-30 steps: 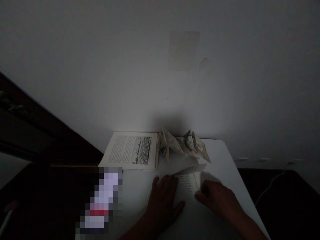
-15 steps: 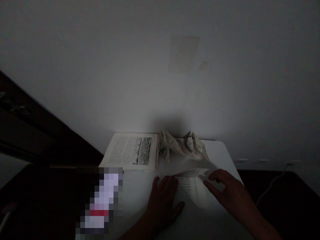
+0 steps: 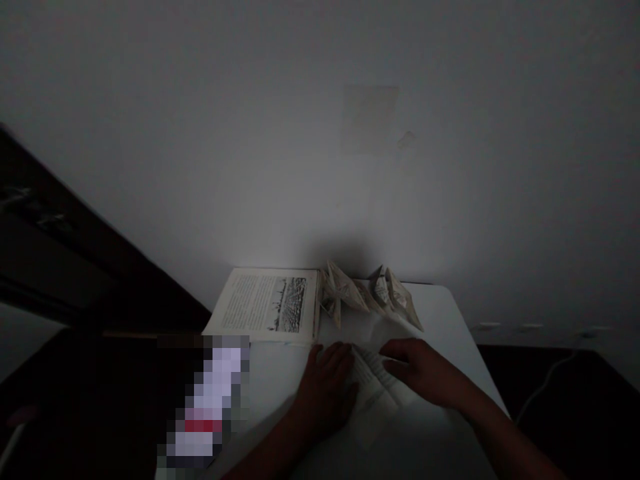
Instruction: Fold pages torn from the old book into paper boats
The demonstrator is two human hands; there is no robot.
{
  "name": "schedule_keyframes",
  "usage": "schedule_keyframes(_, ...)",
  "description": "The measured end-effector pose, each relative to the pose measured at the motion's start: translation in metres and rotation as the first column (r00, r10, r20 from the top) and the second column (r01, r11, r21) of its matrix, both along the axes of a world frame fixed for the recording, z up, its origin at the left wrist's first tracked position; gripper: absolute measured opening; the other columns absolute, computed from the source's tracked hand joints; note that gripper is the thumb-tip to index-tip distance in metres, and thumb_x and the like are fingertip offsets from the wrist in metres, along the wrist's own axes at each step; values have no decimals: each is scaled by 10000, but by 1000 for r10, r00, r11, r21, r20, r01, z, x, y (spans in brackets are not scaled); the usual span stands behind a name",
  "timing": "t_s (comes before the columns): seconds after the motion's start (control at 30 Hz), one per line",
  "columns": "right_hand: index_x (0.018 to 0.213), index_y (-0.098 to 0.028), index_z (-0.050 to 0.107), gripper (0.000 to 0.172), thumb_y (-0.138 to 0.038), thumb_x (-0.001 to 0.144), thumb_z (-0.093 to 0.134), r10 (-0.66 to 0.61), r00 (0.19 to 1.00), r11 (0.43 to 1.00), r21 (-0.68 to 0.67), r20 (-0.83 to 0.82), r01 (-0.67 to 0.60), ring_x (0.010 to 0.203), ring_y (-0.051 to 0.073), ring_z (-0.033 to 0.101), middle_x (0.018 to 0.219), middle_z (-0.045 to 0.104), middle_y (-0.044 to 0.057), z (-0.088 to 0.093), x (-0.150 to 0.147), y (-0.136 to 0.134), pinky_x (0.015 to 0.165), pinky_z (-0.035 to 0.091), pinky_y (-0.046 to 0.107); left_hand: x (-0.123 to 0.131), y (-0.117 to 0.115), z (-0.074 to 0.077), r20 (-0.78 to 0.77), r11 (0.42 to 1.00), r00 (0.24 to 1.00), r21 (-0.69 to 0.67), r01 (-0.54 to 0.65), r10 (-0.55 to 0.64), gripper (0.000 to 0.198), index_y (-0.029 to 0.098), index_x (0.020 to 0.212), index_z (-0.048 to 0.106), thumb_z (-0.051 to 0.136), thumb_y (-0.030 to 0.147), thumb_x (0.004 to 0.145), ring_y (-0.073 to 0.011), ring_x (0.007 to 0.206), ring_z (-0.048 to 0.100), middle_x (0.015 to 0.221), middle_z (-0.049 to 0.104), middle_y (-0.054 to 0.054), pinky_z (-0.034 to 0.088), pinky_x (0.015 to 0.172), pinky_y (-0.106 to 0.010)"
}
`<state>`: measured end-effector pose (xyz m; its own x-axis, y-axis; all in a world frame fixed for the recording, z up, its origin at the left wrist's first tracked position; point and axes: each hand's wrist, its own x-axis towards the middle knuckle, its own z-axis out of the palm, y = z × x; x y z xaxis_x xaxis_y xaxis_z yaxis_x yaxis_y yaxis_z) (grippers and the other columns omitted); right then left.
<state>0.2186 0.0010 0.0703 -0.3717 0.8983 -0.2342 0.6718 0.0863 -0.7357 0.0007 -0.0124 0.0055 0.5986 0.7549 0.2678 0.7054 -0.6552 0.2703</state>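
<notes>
A printed paper sheet (image 3: 375, 383), partly folded, lies on the white table between my hands. My left hand (image 3: 327, 387) rests on the sheet's left edge, palm down with its fingers spread. Over the sheet's upper right part, my right hand (image 3: 413, 367) has its thumb and forefinger close to the paper; the dim light hides whether they pinch it. Behind the hands, several folded paper shapes made of printed pages (image 3: 345, 290) stand near the wall.
An open book (image 3: 250, 303) with a picture lies at the table's back left. A pixelated object (image 3: 215, 393) is at the left edge of the table (image 3: 450, 313). A cable (image 3: 545, 383) hangs at the right, and a wall rises behind.
My right hand has moved left and the raised paper flap now lies folded down over the sheet. My left thumb has drawn in closer to its fingers. The view has shifted slightly.
</notes>
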Motion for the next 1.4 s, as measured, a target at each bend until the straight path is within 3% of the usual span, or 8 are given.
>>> schedule_keyframes(0.13, 989, -159, 605, 249, -296, 806, 505, -129, 971, 986, -128, -204, 104, 794, 191, 631, 848, 692, 47, -17, 8, -2, 699, 460, 278, -1, 2, 1, 33, 1000, 999, -3, -3, 3, 375, 169, 1172, 511, 476, 230, 804, -245, 1149, 467, 1251, 526, -109, 314, 974, -467)
schedule_keyframes(0.23, 965, -159, 593, 236, -308, 809, 497, -180, 969, 976, -150, -167, 155, 748, 188, 632, 791, 681, 34, -31, 9, -7, 658, 460, 276, 0, 4, 0, 49, 1000, 999, -11, 3, -3, 362, 172, 1154, 524, 456, 176, 798, -241, 1137, 474, 1241, 532, -109, 309, 975, -466)
schedule_keyframes(0.4, 867, -174, 636, 173, -282, 783, 530, -228, 937, 967, 175, 264, 186, 813, 228, 598, 827, 653, 65, -40, 4, -20, 745, 436, 323, 4, 6, -4, -1, 999, 999, -16, 34, -34, 426, 185, 1209, 490, 443, 143, 788, -232, 1152, 456, 1244, 539, -76, 308, 980, -447)
schedule_keyframes(0.5, 971, -158, 643, 237, -208, 757, 555, -196, 916, 947, 309, 351, 84, 967, 260, 542, 986, 614, 108, -40, 0, -24, 881, 387, 356, 4, 6, -7, -37, 998, 997, -4, 61, -61, 443, 187, 1229, 478, 456, 166, 787, -239, 1164, 441, 1264, 527, -71, 302, 983, -450)
schedule_keyframes(0.67, 983, -174, 634, 275, -106, 806, 435, -7, 970, 972, 230, 242, -50, 920, 192, 561, 979, 583, 85, -42, -11, -20, 854, 417, 284, 5, 7, -9, -65, 998, 996, 4, 63, -63, 426, 194, 1219, 487, 451, 162, 796, -234, 1176, 423, 1287, 512, -54, 271, 999, -453)
schedule_keyframes(0.87, 914, -164, 621, 155, -224, 812, 521, -72, 982, 970, 241, 174, 29, 851, 189, 565, 907, 581, 68, -46, -18, -15, 777, 432, 279, 4, 13, -4, -47, 994, 993, -39, 102, -104, 418, 205, 1213, 491, 484, 231, 796, -249, 1164, 422, 1275, 522, -61, 241, 1003, -475)
schedule_keyframes(1.07, 885, -162, 631, 178, -247, 729, 627, -122, 977, 973, 213, 172, 84, 840, 194, 575, 913, 595, 61, -50, -19, -12, 761, 431, 280, 2, 24, 3, -84, 980, 981, -107, 167, -176, 403, 233, 1147, 523, 555, 314, 754, -254, 1175, 396, 1306, 491, -18, 228, 1008, -474)
schedule_keyframes(1.4, 906, -160, 646, 194, -269, 749, 614, -158, 970, 972, 203, 184, 119, 845, 205, 583, 901, 615, 68, -57, -21, -19, 773, 426, 290, 4, 16, -4, -73, 973, 972, -82, 216, -222, 289, 218, 1131, 541, 484, 210, 847, -201, 1206, 393, 1320, 479, -31, 266, 1006, -377)
